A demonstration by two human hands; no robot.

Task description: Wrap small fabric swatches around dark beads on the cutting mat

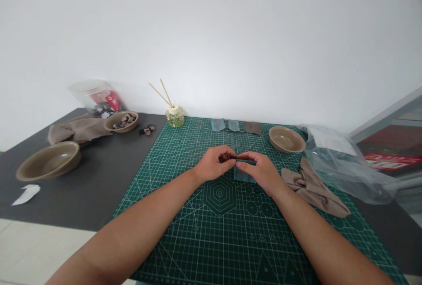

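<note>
My left hand (pixel 216 163) and my right hand (pixel 259 170) meet over the green cutting mat (pixel 184 197). Between their fingertips is a slim dark stick-like thing (pixel 246 160), its exact kind too small to make out. Both hands are closed on it, the left at one end and the right along its length. A bluish fabric piece (pixel 244 176) lies on the mat, partly hidden under my right hand. Further back, two pale blue swatches (pixel 217 124) and a brown swatch (pixel 252 128) lie in a row.
On the right are a bowl (pixel 286 139), a crumpled brown cloth (pixel 313 190) and a clear plastic bag (pixel 349 162). A reed diffuser (pixel 175 116) stands at the back. Leftward are a large bowl (pixel 49 162), a small bowl of scraps (pixel 121 122), another cloth (pixel 79 130) and a clear container (pixel 95 96).
</note>
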